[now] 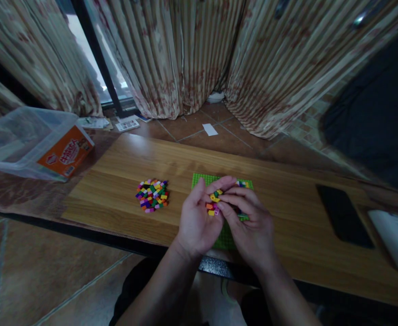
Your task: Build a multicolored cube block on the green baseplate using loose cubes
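My left hand [199, 222] is turned palm up, cupping several small toy bricks [211, 206] in yellow, red, orange, pink and green. Over that palm, my right hand [251, 222] has its thumb and fingertips pinched together at the yellow and green bricks [215, 195]; exactly which one it grips is partly hidden. Under both hands lies a green studded baseplate [202, 179], with some coloured bricks [243, 184] along its far right part. Much of the plate is covered by the hands. Left of it sits a loose pile of mixed coloured bricks [152, 195].
The wooden table [117, 176] carries a black phone-like slab [344, 215] and a white object [394, 240] at the right. A clear plastic bin [25, 136] with an orange label stands at the left. Striped curtains [171, 59] hang behind the table.
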A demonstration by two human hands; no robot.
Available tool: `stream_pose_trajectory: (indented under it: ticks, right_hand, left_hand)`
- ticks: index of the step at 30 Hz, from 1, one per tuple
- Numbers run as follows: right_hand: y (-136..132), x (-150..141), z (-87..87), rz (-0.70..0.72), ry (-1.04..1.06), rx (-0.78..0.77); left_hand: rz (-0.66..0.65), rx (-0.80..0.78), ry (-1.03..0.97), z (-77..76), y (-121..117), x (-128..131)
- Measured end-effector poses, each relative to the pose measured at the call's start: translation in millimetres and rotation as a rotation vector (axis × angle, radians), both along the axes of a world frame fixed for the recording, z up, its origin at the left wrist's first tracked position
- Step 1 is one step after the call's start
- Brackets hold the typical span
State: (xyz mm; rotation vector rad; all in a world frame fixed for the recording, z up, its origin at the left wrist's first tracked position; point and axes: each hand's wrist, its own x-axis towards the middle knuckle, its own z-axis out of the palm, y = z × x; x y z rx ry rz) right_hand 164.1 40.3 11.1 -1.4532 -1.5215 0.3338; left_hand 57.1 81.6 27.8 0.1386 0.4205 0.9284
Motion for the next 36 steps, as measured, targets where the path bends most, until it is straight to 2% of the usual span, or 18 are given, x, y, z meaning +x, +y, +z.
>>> stream_pose_trajectory:
  ticks: [5,8,11,13,18,25,32,36]
  right_hand:
    - [-2,1,5.8,-0.076,0.192,0.039]
    - [-2,16,8.9,-0.234,0.322,0.049]
    - [0,37,8.4,-0.392,0.368,-0.029]
    - [1,49,6.3,-0.430,0.402,-0.109]
    - [-1,62,-2.6,-0.406,0.424,-0.221]
    - [-5,63,-15.1,-0.356,0.327,-0.257]
    - [-9,65,-17.2,-0.295,0.269,-0.339]
    - [-8,64,-17.2,-0.276,0.276,-0.331]
  left_hand:
    - [0.013,-0.025,-0.024,1.0,0,1]
    - [0.048,-0.067,-0.005,1.9,2,-3]
    - [0.131,-0.097,0.031,2.7,6,-9]
    - [0.167,-0.105,0.044,3.0,9,-12]
    - [0.177,-0.107,0.050,2.5,10,-11]
    - [0.163,-0.105,0.054,0.8,10,-9]
    - [0.163,-0.103,0.047,1.0,10,-8]
    - [0.164,-0.111,0.054,1.0,10,-7]
